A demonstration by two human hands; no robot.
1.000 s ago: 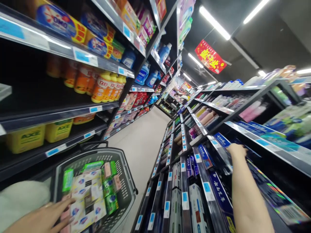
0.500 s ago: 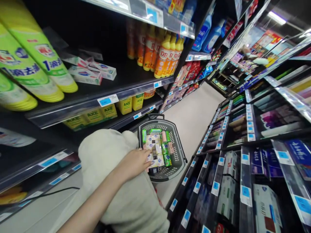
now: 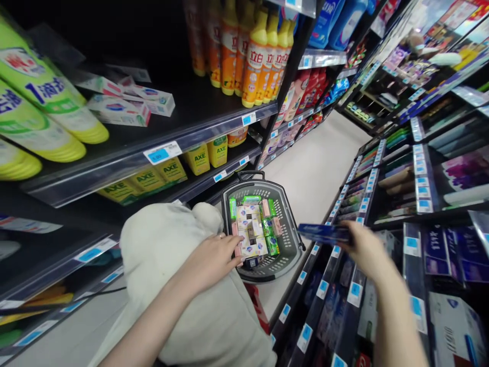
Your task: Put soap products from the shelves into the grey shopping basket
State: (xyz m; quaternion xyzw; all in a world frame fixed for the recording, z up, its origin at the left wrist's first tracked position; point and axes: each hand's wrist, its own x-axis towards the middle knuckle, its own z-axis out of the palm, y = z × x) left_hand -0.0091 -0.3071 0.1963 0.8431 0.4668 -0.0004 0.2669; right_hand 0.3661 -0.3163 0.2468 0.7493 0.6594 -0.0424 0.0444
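My right hand (image 3: 361, 247), partly blurred, grips one end of a flat dark blue box (image 3: 321, 233) over the right side of a grey shopping basket (image 3: 288, 255). The lettering on that box is too smeared to read. My left hand (image 3: 216, 260) lies with its fingers stretched out over my knee, fingertips by the basket's near left side. It holds nothing. Inside the basket sit several small white soap boxes (image 3: 250, 210), set close together, with green packs (image 3: 272, 245) and pink packs along the sides.
At left, a shelf holds green-yellow bottles (image 3: 57, 92), loose white boxes (image 3: 118, 109) and orange bottles (image 3: 254, 66). Yellow AXE bottles (image 3: 198, 159) stand below. Shelves with price tags (image 3: 323, 288) line the right. The pale floor (image 3: 309, 153) runs between them.
My right hand has come into view from the right with the dark blue box. The view has shifted slightly. My left hand keeps its place by the basket.
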